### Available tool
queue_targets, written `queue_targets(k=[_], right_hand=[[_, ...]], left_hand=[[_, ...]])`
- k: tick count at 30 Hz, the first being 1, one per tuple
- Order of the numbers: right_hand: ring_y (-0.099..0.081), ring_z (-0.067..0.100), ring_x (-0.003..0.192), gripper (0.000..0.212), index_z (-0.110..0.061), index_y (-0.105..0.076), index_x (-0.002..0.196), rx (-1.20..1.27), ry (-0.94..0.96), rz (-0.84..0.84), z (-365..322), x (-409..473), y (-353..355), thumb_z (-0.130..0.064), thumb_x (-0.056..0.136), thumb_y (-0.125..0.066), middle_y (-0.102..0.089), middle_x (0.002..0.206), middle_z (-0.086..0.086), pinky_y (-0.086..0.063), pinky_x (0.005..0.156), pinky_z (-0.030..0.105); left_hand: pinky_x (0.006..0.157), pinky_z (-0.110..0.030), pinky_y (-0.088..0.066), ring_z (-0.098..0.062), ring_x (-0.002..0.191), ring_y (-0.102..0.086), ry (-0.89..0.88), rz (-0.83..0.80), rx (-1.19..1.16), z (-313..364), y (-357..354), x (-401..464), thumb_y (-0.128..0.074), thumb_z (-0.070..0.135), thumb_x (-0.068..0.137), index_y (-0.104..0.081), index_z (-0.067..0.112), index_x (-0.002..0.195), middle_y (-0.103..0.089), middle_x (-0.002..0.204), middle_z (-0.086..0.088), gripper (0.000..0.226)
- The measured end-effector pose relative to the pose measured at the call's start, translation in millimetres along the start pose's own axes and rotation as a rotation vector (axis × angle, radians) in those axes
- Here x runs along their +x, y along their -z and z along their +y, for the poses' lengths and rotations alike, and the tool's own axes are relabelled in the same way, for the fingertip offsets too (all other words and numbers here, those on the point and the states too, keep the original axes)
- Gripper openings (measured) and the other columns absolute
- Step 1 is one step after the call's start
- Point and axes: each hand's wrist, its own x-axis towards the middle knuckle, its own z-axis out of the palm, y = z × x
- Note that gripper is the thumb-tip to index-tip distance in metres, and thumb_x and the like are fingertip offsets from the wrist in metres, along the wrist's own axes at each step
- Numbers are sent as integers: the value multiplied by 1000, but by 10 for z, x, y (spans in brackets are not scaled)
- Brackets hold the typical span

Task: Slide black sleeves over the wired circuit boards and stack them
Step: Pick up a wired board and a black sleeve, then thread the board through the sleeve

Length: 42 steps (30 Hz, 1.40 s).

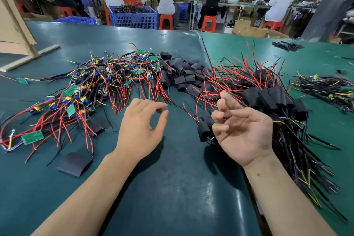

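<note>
A tangled heap of bare green circuit boards with red, black and yellow wires [92, 86] covers the left of the dark green table. Behind it, at the centre, lies a pile of empty black sleeves [183, 74]. On the right sits the stack of sleeved boards [272, 97], wires fanning out. My left hand [141, 126] hovers over the table with its fingers curled apart, holding nothing, near red wire ends. My right hand [243, 130] is palm up, fingers spread, empty, right beside a sleeved board [204, 130] at the stack's near-left edge.
A single flat black sleeve [75, 164] lies near my left forearm. More wired boards [329, 88] lie at the far right. A cardboard stand [17, 30] is at the back left. Seated workers, blue crates [134, 17] and orange stools fill the background.
</note>
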Motion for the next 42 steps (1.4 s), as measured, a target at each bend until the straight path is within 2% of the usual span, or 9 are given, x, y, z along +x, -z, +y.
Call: queue_targets(k=[3,6,11,14,22,26,30,36,42], right_hand=[[-61,17,64,38,-12,-79,92,-204,-8,-47,62,2,-10,-10,63,-55,-73,82,5,-42,46,22],[-63,18,67,38,-12,-78,96,-349,-55,-137,187,10,-21,-11,65,-57,-73,88,8,-44,48,24],[-62,18,66,37,-11,-78,96,-383,-97,-154,261,29,-30,-8,70,-52,-72,89,9,-43,48,25],[-62,19,66,37,-10,-78,96,-320,-79,-122,219,42,-5,-8,69,-53,-72,88,9,-43,48,25],[-59,18,63,37,-13,-79,91,-205,-39,-66,146,44,1,-11,64,-54,-70,82,5,-41,46,22],[-59,18,62,37,-12,-79,90,-200,-36,-58,145,40,-6,-10,65,-52,-70,81,5,-40,46,22],[-58,18,62,37,-12,-79,90,-185,-46,-46,150,45,-20,-9,66,-50,-70,81,5,-40,46,22],[-57,18,61,37,-11,-79,88,-163,-33,-24,147,47,-16,-8,68,-47,-69,80,5,-40,45,22],[-59,18,60,35,-11,-78,90,-242,-36,-51,159,76,1,-7,68,-51,-70,82,7,-41,45,23]], left_hand=[[82,-47,-47,-30,88,-57,103,-53,109,-74,2,4,-59,24,89,-72,11,95,-70,90,1,19],[83,-46,-45,-36,97,-56,219,-61,285,-123,3,-2,-64,29,87,-73,13,100,-68,98,-5,22],[98,-50,-27,-40,124,-37,590,-96,589,-351,132,23,-67,37,84,-60,12,123,-49,133,-21,47],[100,-48,-27,-40,120,-42,716,-231,709,-451,179,12,-54,43,92,-61,14,120,-54,128,-20,41],[86,-42,-28,-33,98,-55,732,-141,659,-570,171,93,-52,13,89,-70,16,97,-66,94,-9,19],[80,-41,-23,-31,94,-53,731,-163,658,-577,146,79,-54,12,86,-70,19,91,-66,86,-7,18],[83,-44,-29,-31,100,-52,681,-166,705,-555,108,88,-54,37,95,-72,23,94,-66,95,-5,23],[85,-45,-29,-33,93,-52,620,-6,615,-528,107,109,-54,26,92,-71,16,84,-67,90,-5,21],[79,-41,-46,-26,85,-60,242,154,-24,-233,69,70,-46,22,90,-57,6,89,-62,90,-5,20]])
